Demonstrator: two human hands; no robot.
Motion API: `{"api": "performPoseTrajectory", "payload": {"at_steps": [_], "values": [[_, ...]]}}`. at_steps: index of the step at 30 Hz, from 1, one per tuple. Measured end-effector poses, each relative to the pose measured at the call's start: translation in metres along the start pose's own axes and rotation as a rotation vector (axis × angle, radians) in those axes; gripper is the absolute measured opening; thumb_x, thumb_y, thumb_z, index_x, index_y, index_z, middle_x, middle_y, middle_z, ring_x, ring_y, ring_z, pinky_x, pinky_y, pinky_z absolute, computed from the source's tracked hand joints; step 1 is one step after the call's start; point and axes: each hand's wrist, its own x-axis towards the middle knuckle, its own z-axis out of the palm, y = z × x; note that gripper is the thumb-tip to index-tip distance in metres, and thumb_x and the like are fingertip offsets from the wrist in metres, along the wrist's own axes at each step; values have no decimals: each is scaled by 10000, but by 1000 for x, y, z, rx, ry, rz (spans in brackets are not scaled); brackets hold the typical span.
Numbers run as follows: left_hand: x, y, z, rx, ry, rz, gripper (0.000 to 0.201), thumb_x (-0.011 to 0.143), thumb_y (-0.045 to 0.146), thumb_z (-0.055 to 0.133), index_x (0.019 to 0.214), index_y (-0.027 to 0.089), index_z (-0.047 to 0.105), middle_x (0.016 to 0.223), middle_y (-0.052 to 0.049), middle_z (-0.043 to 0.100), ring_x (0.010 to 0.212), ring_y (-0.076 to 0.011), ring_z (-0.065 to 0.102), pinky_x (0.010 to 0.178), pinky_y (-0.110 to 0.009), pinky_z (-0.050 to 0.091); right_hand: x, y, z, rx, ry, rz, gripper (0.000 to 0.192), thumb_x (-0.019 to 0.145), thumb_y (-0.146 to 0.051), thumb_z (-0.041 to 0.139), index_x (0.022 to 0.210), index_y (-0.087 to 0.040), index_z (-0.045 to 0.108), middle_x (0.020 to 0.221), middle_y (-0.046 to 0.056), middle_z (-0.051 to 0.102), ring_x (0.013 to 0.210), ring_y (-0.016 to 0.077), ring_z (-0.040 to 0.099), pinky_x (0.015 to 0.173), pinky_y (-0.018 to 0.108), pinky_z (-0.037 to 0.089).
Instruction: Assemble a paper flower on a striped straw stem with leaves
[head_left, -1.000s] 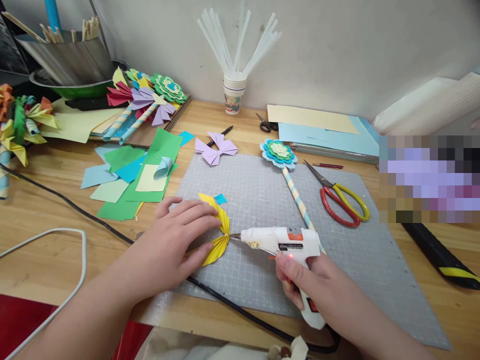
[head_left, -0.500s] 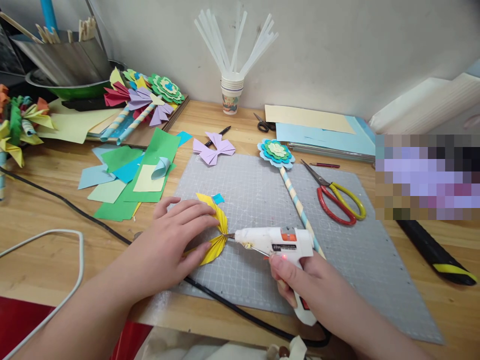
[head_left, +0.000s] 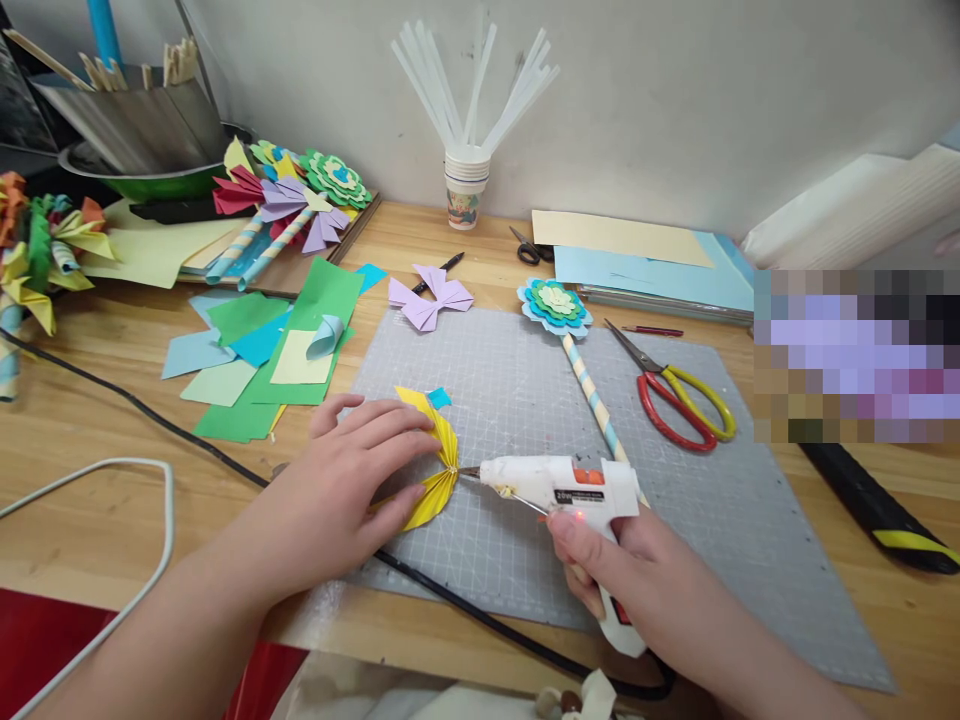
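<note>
My left hand (head_left: 375, 455) holds a yellow pleated paper fan (head_left: 429, 500) down on the grey cutting mat (head_left: 502, 400), its fingers and thumb resting on the two wings. My right hand (head_left: 619, 565) is wrapped round the grip of a white hot glue gun (head_left: 562, 483) with a small red light glowing. The nozzle points left, its tip at the pinched middle of the yellow paper, where a bit of glue seems to show. A small blue paper scrap (head_left: 439, 398) lies just beyond. Past the gun, a layered paper flower (head_left: 555, 305) has a striped stem partly hidden behind it.
Red-and-yellow-handled scissors (head_left: 679, 405) lie on the mat's right. A purple folded paper bow (head_left: 431, 298) sits at its back edge. Green and blue paper pieces (head_left: 300, 350) lie left. A black cable (head_left: 480, 622) crosses the front. A paper cup (head_left: 463, 200) holds glue sticks.
The glue gun has shifted slightly right, its tip drawing back a little from the paper's middle. My left hand stays on the yellow paper; the whole view has shifted slightly.
</note>
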Motion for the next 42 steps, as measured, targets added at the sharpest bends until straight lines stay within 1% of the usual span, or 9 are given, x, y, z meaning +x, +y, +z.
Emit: {"api": "performPoseTrajectory", "payload": {"at_steps": [4,11,15,25,29,33,36,38,42], "values": [[0,0,0,-9,1,-2,260,898,281,478,1148,316,538,1245,22,611,1198,-216,507,1011,-426,202,-1,-1,-1,-26,-23,-25,553,862,-618,381,490,-210,374,456,-47,361,444,90,350,446,223,318],[0,0,-1,-20,-1,-6,272,892,273,482,1152,316,549,1252,8,613,1197,-229,506,1011,-441,207,-4,-4,3,68,54,-12,463,853,-601,405,622,-202,449,462,-47,428,427,89,347,442,221,287],[-1,0,0,-23,2,-2,277,893,284,479,1158,317,554,1248,0,617,1188,-242,514,1007,-448,219,-4,-2,3,101,46,-16,469,844,-615,420,673,-186,502,453,-50,426,418,88,339,434,220,269],[0,1,0,-22,-6,1,285,894,263,477,1167,318,538,1256,8,606,1206,-220,496,1009,-438,212,-9,-6,6,40,78,-9,404,835,-568,476,682,-197,523,476,-50,439,444,98,353,431,225,270],[-1,1,0,-21,-8,-1,283,893,258,477,1164,318,535,1245,8,612,1203,-216,499,1007,-442,213,-7,-8,6,-6,26,-3,413,836,-562,486,640,-202,538,475,-38,461,431,104,386,416,230,289],[0,0,-1,-25,-13,-3,285,897,268,471,1171,315,534,1262,-2,608,1204,-230,499,1009,-449,212,-7,-5,3,48,27,24,429,835,-592,486,683,-194,534,464,-43,475,421,97,398,422,221,302],[-1,-1,-1,-19,-4,-10,296,890,270,479,1177,319,533,1267,1,608,1202,-238,505,1014,-452,207,-6,0,-6,104,35,21,529,845,-672,400,745,-179,564,510,-4,563,466,124,492,464,236,365],[-2,-1,0,-14,4,-5,297,884,270,487,1172,321,536,1262,5,612,1196,-240,512,1012,-453,207,-6,2,-15,43,83,59,607,840,-721,344,734,-176,588,563,31,617,501,149,545,486,256,397],[-3,-2,0,-4,19,5,281,883,274,493,1153,320,551,1251,7,621,1191,-247,519,1009,-459,207,-3,-1,-32,-289,124,114,677,865,-713,285,575,-195,610,471,42,573,438,164,538,467,285,356]]}}
